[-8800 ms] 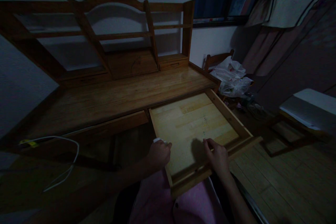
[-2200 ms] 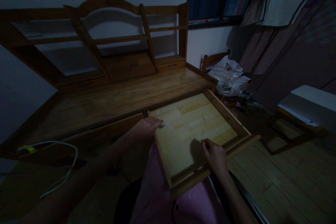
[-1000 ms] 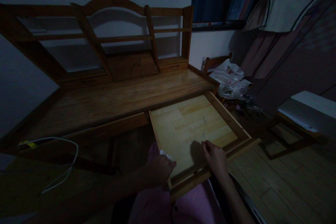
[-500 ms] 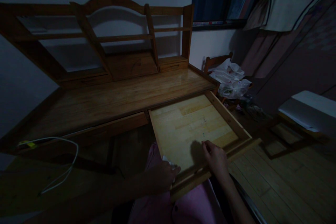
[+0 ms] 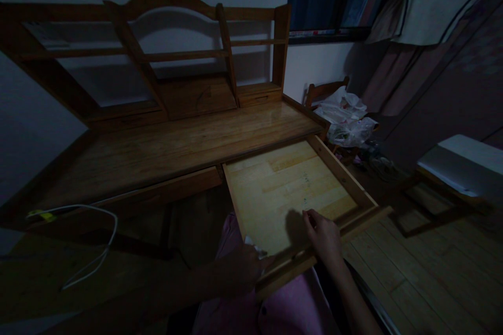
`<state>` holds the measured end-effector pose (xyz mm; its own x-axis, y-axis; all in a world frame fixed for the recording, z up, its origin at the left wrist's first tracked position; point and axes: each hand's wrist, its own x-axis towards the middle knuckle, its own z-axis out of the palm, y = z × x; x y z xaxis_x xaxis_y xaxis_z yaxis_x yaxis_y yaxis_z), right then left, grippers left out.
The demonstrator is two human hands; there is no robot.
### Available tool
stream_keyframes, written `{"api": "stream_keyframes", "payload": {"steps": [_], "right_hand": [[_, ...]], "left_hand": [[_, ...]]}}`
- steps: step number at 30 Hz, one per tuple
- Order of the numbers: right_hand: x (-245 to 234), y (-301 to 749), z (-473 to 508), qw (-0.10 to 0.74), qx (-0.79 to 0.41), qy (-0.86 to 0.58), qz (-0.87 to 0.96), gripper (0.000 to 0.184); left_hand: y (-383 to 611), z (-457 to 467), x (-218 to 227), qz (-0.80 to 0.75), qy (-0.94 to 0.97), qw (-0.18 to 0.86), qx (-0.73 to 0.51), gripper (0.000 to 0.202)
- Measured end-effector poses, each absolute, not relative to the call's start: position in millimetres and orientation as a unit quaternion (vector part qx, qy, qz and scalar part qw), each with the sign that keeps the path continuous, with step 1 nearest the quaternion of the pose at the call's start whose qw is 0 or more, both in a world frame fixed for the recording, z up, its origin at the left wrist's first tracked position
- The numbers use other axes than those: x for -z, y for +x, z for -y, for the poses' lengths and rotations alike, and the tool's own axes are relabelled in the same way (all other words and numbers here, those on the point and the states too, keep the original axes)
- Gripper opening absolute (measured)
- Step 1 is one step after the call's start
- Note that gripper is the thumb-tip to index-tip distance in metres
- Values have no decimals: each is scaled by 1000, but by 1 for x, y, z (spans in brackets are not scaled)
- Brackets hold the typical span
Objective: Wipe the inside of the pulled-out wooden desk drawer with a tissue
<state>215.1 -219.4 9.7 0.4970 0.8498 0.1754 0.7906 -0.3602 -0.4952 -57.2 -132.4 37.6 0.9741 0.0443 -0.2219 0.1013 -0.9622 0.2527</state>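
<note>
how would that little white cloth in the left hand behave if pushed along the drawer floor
Probably floppy: the white cloth shows only as a crumpled bit bunched in the left hand. Likely very light, since the fingers enclose nearly all of it. It should slide easily, as the drawer floor looks smooth, bare wood.

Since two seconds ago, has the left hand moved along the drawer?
Yes. The left hand, gripping a white cloth, has come back from the far left corner of the drawer, by the desk, to its near left corner.

Pale matt wooden drawer [image 5: 291,188]
</note>
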Motion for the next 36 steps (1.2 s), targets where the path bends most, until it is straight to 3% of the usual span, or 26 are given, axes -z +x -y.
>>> {"api": "stream_keyframes", "payload": {"steps": [12, 18, 30, 36], "right_hand": [[-14, 214, 220, 268, -66, -824, 495, 42], [-12, 214, 219, 263, -63, -825, 496, 41], [-12, 214, 219, 252, -62, -828, 497, 40], [-11, 214, 219, 245, -63, -832, 493, 41]], "left_hand": [[-82, 126, -15, -38, 980, 189, 49, 69], [-94, 124, -25, 8, 978, 208, -1, 80], [-92, 124, -56, 48, 962, 264, -50, 80], [-98, 124, -59, 24, 956, 291, -15, 68]]}}
